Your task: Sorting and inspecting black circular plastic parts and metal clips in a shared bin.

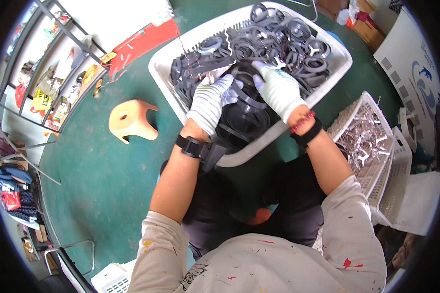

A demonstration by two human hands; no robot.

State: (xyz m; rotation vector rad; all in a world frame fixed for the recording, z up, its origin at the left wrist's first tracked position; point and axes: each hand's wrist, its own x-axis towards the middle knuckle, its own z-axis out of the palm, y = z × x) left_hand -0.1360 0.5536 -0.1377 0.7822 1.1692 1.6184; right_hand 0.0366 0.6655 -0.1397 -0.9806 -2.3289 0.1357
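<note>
Both my hands wear white striped gloves and are over a large white tub (165, 90) heaped with black and grey ring-shaped parts (298, 30). Between them is a black ring (251, 100), a curved band with an open middle. My left hand (211, 101) grips its left side, fingers curled. On the other side my right hand (279, 90) is closed on the ring, its thumb pressed toward it. Below lie larger glossy black rings (244, 122) in the tub's near end. The fingertips are partly hidden by the ring and gloves.
An orange stool (132, 119) stands on the green floor to the left. White baskets are at the right, one holding shiny Y-shaped pieces (364, 139). A metal shelf rack (49, 73) with goods lines the far left. A red panel (144, 46) lies beyond the stool.
</note>
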